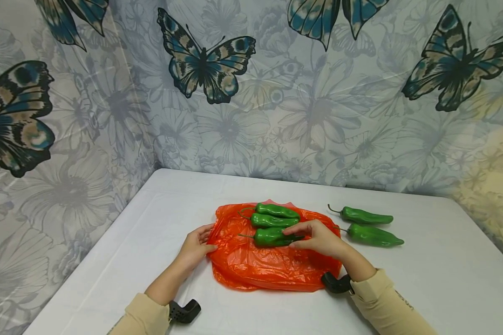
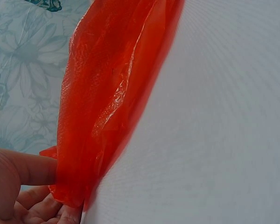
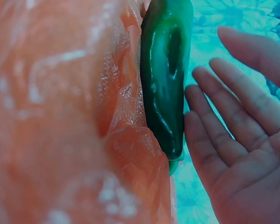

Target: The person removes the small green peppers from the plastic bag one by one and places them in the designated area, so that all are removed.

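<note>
An orange-red plastic bag (image 1: 268,270) lies spread on the white table, with three green peppers on it. The lowest green pepper (image 1: 270,237) has its stem pointing left, and my right hand (image 1: 320,240) is at its tip. In the right wrist view the fingers are straight, close beside a green pepper (image 3: 161,102); whether they touch it I cannot tell. Above it lie the middle pepper (image 1: 273,220) and the top pepper (image 1: 278,211), side by side. My left hand (image 1: 193,249) pinches the bag's left edge between thumb and fingers, also seen in the left wrist view.
Two more green peppers, an upper one (image 1: 366,216) and a lower one (image 1: 376,235), lie on the white table (image 1: 436,279) right of the bag. A butterfly-patterned cloth (image 1: 318,116) hangs behind the table and along its left. Black wrist cameras sit near both sleeves.
</note>
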The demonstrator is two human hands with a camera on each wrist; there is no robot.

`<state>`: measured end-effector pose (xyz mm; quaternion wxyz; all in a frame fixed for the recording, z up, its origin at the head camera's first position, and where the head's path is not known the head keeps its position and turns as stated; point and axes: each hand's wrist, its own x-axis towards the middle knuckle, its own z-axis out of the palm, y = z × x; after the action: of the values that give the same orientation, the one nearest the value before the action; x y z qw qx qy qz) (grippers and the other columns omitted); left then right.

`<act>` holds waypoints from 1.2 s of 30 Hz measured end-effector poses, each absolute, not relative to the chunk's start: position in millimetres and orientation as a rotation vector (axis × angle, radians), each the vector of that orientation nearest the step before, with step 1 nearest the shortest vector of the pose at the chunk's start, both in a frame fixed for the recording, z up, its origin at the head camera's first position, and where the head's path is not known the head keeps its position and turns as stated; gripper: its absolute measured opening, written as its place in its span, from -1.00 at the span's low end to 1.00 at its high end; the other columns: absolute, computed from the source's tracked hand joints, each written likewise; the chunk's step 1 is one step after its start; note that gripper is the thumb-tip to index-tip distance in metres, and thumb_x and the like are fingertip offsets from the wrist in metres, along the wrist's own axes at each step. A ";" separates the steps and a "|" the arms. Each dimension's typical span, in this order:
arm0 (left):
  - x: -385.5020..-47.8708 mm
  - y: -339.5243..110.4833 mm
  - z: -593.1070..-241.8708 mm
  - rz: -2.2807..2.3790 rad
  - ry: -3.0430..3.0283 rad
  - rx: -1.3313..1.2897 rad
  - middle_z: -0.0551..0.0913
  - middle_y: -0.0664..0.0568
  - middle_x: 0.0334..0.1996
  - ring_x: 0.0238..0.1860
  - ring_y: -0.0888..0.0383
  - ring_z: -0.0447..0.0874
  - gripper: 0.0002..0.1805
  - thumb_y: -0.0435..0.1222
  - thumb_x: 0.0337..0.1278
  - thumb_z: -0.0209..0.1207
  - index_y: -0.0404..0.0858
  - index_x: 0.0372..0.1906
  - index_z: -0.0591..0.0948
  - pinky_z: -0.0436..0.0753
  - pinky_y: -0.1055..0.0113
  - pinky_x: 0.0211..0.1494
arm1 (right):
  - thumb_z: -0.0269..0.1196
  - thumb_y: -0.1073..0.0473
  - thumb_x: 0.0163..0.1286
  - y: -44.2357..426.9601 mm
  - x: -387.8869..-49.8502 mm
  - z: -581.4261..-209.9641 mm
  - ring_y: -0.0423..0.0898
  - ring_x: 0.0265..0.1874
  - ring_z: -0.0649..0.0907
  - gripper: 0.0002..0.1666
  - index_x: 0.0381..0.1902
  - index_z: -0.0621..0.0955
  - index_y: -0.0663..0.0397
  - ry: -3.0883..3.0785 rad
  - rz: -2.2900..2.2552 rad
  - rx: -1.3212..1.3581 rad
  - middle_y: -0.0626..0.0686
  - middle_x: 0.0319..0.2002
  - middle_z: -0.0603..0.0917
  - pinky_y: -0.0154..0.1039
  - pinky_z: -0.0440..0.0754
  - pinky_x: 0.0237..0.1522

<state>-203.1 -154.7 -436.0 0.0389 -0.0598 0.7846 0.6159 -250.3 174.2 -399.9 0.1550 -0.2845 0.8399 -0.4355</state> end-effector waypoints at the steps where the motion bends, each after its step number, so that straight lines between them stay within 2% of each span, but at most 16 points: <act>1: -202.9 -154.8 -435.9 1.888 2.405 -0.185 0.45 -0.31 0.18 0.21 -0.16 0.40 -0.37 -0.61 -0.06 0.12 -0.37 0.25 0.38 0.41 0.00 0.27 | 0.35 0.14 0.14 174.2 -250.5 -400.1 0.11 0.09 0.54 -0.58 -0.03 0.65 0.14 2.414 -1.248 -0.813 0.12 -0.03 0.67 0.03 0.53 0.08; 12: -202.2 -154.7 -436.4 1.891 2.407 -0.181 0.46 -0.32 0.17 0.21 -0.17 0.40 -0.36 -0.61 -0.06 0.12 -0.37 0.25 0.38 0.41 -0.01 0.27 | 0.36 0.18 0.12 174.2 -251.7 -403.1 0.16 0.15 0.50 -0.59 -0.04 0.65 0.15 2.517 -1.247 -0.762 0.13 0.00 0.66 0.12 0.41 0.19; 22: -203.0 -154.5 -438.3 1.879 2.427 -0.166 0.46 -0.31 0.17 0.20 -0.15 0.41 -0.36 -0.62 -0.06 0.11 -0.39 0.26 0.37 0.42 0.01 0.26 | 0.34 0.23 0.13 176.1 -255.0 -407.4 0.19 0.08 0.56 -0.57 -0.02 0.62 0.25 2.548 -1.228 -0.804 0.23 0.01 0.64 0.02 0.52 0.10; 29: -203.3 -154.9 -437.0 1.882 2.431 -0.159 0.46 -0.33 0.17 0.20 -0.17 0.41 -0.36 -0.62 -0.08 0.11 -0.41 0.25 0.37 0.44 0.02 0.24 | 0.36 0.19 0.12 177.4 -256.4 -411.4 0.08 -0.02 0.62 -0.57 -0.03 0.63 0.22 2.570 -1.176 -0.796 0.18 -0.04 0.67 -0.14 0.61 -0.01; 36: -204.0 -155.1 -436.9 1.884 2.424 -0.166 0.47 -0.32 0.16 0.20 -0.16 0.42 -0.35 -0.63 -0.08 0.11 -0.39 0.25 0.37 0.45 0.03 0.24 | 0.36 0.19 0.12 177.2 -257.3 -413.9 0.11 0.01 0.62 -0.49 0.04 0.58 0.27 2.527 -1.187 -0.765 0.25 0.01 0.64 -0.09 0.60 0.01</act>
<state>-204.0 -155.1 -436.9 0.0335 -0.0540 0.7879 0.6125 -257.3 177.2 -413.9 0.1232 -0.2623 0.8663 -0.4070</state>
